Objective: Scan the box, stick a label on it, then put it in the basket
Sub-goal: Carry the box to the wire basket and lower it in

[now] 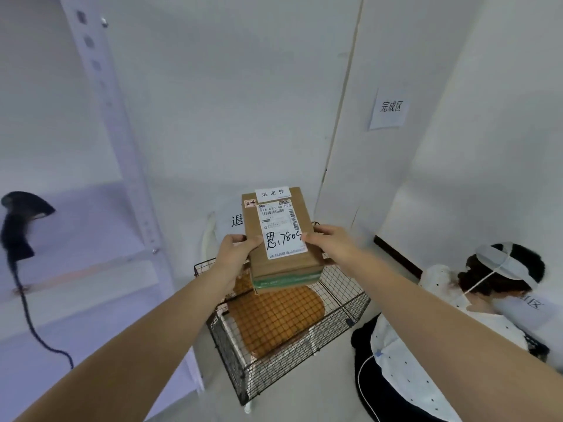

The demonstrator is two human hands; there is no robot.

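1. Position of the work item. The box point(281, 239) was held in the air with its near end over the far part of the wire basket point(292, 336), clear of the basket floor and tilted so that its printed face looked toward the camera.

2. Grip state. The left hand point(234, 248) was closed on the box's left long edge, thumb on the top face. The right hand point(330, 243) was closed on the right long edge, thumb lying over the edge of the shipping label point(281, 229). The fingers under the box could not be seen.

3. Labels. A small white label point(272, 194) sat at the far end of the top face, and a small handwritten tag point(250, 203) sat beside it at the corner. From these, the sticking step was judged complete and only placement remained.

4. Handling properties. The box appeared to be plain corrugated cardboard, stiff, with a matt surface that should not slip. It was carried at arm's length without visible strain, so it was judged light to moderate in weight. The contents were not visible; fragility could not be determined.

5. Recommended hold. The two long edges near mid-length were judged the best purchase, since pressure there loads the stiff walls.

6. Basket contents. A tan padded parcel point(275, 318) lay on the basket floor. It looked soft, so the box was expected to settle unevenly if set on it.
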